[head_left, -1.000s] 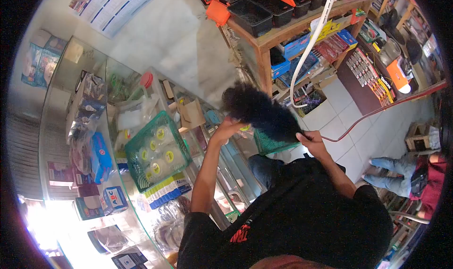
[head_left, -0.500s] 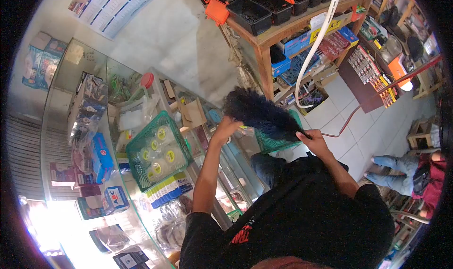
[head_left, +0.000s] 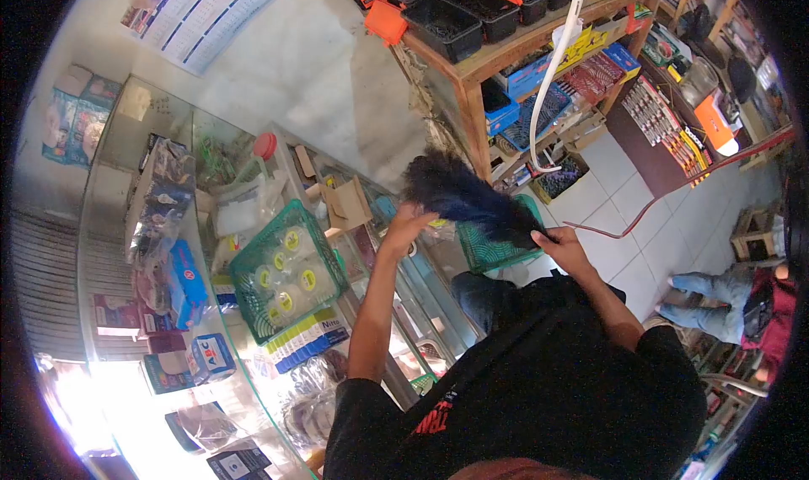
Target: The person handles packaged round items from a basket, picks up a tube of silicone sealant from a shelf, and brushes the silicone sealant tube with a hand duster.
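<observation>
A feather duster (head_left: 476, 202) with dark blue-black feathers stretches between my two hands. My right hand (head_left: 560, 248) is closed around its narrow end, at the right. At the bushy end, my left hand (head_left: 410, 225) lies against the edge of the feathers with its fingers apart; some fingertips are hidden by the feathers. Below the duster is a green plastic basket (head_left: 497, 248), partly covered by it. Left of my left forearm, another green basket (head_left: 337, 265) on the glass counter holds several round clear packs with yellow-green labels.
The glass display case (head_left: 253, 387) with boxed goods runs along my left. A wooden table (head_left: 468, 101) ahead carries black bins (head_left: 447, 29). A white hose (head_left: 556, 67) hangs before it. Another person's legs (head_left: 704, 303) show at right, on the tiled floor (head_left: 602, 185).
My left hand's fingers have loosened and spread at the feathers. The duster has tilted slightly, showing more blue. The whole view has shifted a little; my right hand keeps its grip.
</observation>
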`<state>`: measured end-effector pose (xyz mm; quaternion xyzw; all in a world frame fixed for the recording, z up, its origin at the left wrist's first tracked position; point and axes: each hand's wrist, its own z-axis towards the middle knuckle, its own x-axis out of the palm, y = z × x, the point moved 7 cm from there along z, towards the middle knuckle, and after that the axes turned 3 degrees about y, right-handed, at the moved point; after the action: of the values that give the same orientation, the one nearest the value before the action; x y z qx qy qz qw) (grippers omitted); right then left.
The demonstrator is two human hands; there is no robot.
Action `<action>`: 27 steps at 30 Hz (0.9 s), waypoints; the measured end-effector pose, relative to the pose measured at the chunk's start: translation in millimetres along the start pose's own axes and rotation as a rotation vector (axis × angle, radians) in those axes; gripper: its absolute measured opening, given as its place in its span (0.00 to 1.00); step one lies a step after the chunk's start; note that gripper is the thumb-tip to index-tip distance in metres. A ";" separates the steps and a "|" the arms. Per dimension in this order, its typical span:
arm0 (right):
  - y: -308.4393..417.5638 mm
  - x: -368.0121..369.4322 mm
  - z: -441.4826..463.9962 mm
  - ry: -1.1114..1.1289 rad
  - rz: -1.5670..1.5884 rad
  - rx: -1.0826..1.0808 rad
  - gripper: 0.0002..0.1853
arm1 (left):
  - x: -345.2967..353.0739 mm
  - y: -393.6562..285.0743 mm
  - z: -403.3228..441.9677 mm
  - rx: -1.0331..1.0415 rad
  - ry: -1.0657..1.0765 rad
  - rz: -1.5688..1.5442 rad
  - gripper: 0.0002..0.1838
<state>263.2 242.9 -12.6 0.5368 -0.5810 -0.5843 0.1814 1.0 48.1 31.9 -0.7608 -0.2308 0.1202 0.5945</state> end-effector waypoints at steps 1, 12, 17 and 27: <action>-1.9 -2.4 0.6 -0.021 0.025 0.045 0.26 | 0.6 -1.7 2.1 -0.036 -0.013 0.058 0.23; 6.7 -3.8 -2.3 -0.011 -0.038 -0.037 0.23 | 0.0 -5.5 -1.6 0.047 -0.004 -0.090 0.15; 11.0 -9.8 -6.7 0.016 0.024 -0.057 0.21 | -3.4 -3.5 -2.2 -0.040 -0.026 -0.044 0.18; 6.3 -6.5 -9.8 0.091 0.066 0.004 0.20 | -17.6 23.3 5.0 0.086 -0.044 -0.022 0.19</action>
<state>271.1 242.0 -2.0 0.5435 -0.5910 -0.5518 0.2256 -11.6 39.3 6.6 -0.7290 -0.2469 0.1403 0.6228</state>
